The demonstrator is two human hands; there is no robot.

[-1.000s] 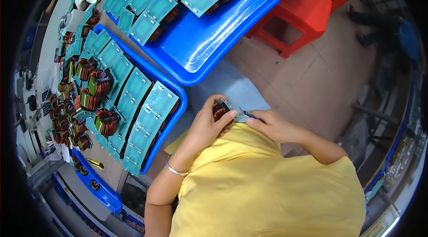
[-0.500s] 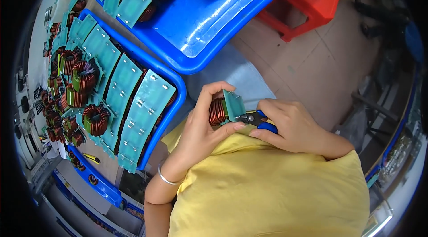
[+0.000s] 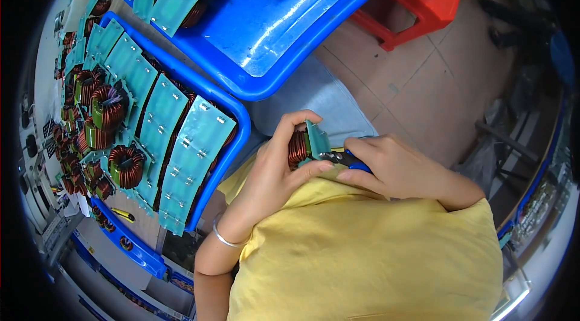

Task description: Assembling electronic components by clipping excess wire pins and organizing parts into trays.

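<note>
My left hand [image 3: 279, 161] holds a toroidal coil on a green circuit board [image 3: 318, 139], its copper windings [image 3: 297, 150] toward the palm and the board's underside facing right. Fingers wrap over the top edge and the thumb presses from below. In my right hand [image 3: 393, 167] are blue-handled cutting pliers [image 3: 349, 159], gripped round the handles. Their dark jaws touch or nearly touch the lower part of the board, beside my left thumb; whether they enclose a pin is too small to tell.
At left, a blue tray [image 3: 243, 130] holds rows of green boards [image 3: 198, 139], with several loose coils [image 3: 125, 165] on top. Another blue tray [image 3: 266, 82] with boards stands at the far side. Beyond are a red stool [image 3: 432, 0] and a yellow cutter [image 3: 123, 214] lies at left.
The plier handles have drawn closer together as my right hand closed on them. The held board has turned slightly, and the whole view has shifted a little.
</note>
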